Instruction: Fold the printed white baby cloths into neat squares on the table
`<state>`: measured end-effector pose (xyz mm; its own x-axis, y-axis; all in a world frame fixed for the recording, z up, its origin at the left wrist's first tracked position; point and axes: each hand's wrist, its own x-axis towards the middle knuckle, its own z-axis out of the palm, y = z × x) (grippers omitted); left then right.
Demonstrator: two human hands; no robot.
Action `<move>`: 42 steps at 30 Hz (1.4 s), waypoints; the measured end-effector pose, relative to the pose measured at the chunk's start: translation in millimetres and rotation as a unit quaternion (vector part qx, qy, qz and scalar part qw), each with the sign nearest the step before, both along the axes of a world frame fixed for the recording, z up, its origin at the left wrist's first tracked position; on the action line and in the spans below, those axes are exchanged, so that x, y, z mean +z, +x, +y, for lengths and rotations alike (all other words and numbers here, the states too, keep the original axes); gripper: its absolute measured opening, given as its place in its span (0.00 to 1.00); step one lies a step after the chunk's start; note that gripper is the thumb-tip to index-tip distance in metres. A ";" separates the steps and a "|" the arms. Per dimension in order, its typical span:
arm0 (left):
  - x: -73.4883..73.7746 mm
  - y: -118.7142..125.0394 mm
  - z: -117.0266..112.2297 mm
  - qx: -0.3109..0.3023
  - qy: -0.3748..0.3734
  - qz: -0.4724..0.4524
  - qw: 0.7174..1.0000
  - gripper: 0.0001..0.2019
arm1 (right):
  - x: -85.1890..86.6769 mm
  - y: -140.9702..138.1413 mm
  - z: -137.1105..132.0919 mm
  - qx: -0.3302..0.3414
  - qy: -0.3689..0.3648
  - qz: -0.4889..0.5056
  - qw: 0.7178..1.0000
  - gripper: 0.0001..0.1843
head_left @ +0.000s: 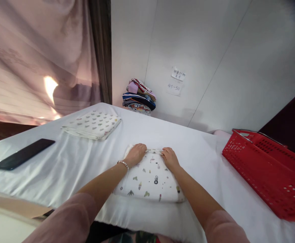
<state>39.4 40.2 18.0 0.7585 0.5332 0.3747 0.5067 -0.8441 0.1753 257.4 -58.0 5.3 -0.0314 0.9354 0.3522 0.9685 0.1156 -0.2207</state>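
A folded white cloth (147,182) with small printed motifs lies on the white-covered surface in front of me. At its far edge, my left hand (136,154) has its fingers closed on the fabric near the left corner. My right hand (170,158) pinches the same edge a short way to the right. Between the two hands the edge looks bunched. Some of the fingertips are hidden in the fabric. Farther off to the left lies another folded white cloth (93,125) with a grey leaf-like print, which neither hand touches.
A dark flat slab (23,154) lies at the left. On the right stands a red perforated plastic basket (266,172) with metal handles. A pile of folded fabrics (139,96) rises behind the far edge, near the wall. Paper notes (177,74) hang on the wall; a curtain (36,50) fills the left.
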 end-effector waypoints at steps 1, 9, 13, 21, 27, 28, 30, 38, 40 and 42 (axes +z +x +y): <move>-0.4 0.1 0.0 0.002 -0.002 -0.001 1.000 0.05 | -0.5 0.1 0.1 -0.003 -0.005 0.001 1.000 0.08; -3.9 0.7 4.3 0.030 -0.048 -0.018 0.998 0.05 | 8.3 -1.8 3.6 -0.047 -0.070 0.008 0.996 0.08; -6.1 0.7 10.1 0.073 -0.093 -0.025 0.993 0.07 | 12.3 -2.0 10.8 -0.074 -0.105 0.012 0.992 0.08; -7.5 0.8 13.6 0.110 -0.138 -0.028 0.984 0.09 | 9.0 0.2 23.6 -0.124 -0.144 0.026 0.981 0.10; -5.1 1.3 11.4 0.118 -0.146 -0.031 0.982 0.09 | 14.0 -2.4 25.8 -0.127 -0.156 0.043 0.979 0.13; -4.7 1.4 11.0 0.119 -0.146 -0.031 0.982 0.09 | 15.9 -3.9 26.0 -0.125 -0.158 0.048 0.978 0.13; -4.2 1.6 10.6 0.123 -0.146 -0.031 0.981 0.09 | 19.1 -7.5 26.5 -0.116 -0.162 0.056 0.978 0.14; -2.8 1.5 9.4 0.121 -0.143 -0.028 0.982 0.10 | 10.8 -14.0 37.5 -0.107 -0.164 0.079 0.977 0.16; -2.6 1.0 8.7 0.118 -0.141 -0.027 0.983 0.10 | 7.6 -13.3 41.3 -0.117 -0.166 0.081 0.976 0.16; -2.8 0.4 9.1 0.117 -0.139 -0.026 0.983 0.10 | 5.7 -12.9 43.7 -0.123 -0.164 0.082 0.975 0.16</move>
